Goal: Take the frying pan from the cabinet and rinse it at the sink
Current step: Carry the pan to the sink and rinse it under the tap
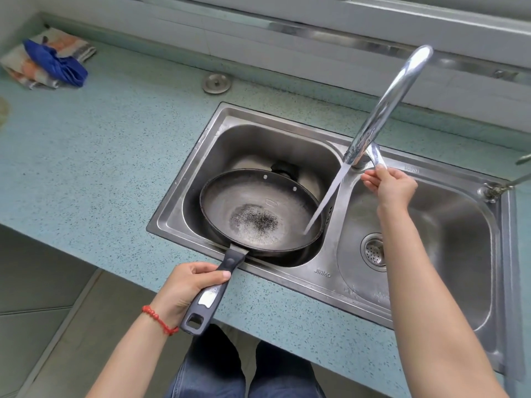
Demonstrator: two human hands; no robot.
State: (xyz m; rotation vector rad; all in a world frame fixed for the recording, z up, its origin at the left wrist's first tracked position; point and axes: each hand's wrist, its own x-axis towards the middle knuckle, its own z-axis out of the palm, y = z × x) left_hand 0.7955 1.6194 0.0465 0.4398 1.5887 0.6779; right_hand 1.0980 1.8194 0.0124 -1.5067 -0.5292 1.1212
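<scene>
The black frying pan point(258, 209) sits tilted in the left basin of the steel double sink point(330, 271), its worn centre facing up. My left hand point(189, 285) grips its dark handle over the counter's front edge. A stream of water point(327, 196) falls from the chrome faucet point(385, 110) onto the pan's right inner side. My right hand point(390, 185) is at the faucet's base, with the fingers closed around the lever there.
The right basin shows a round drain strainer point(375, 252). A steel sink plug point(216, 83) lies on the blue speckled counter point(100, 156) behind the sink. Folded cloths with a blue item point(54, 63) sit at the far left. A window ledge runs along the back.
</scene>
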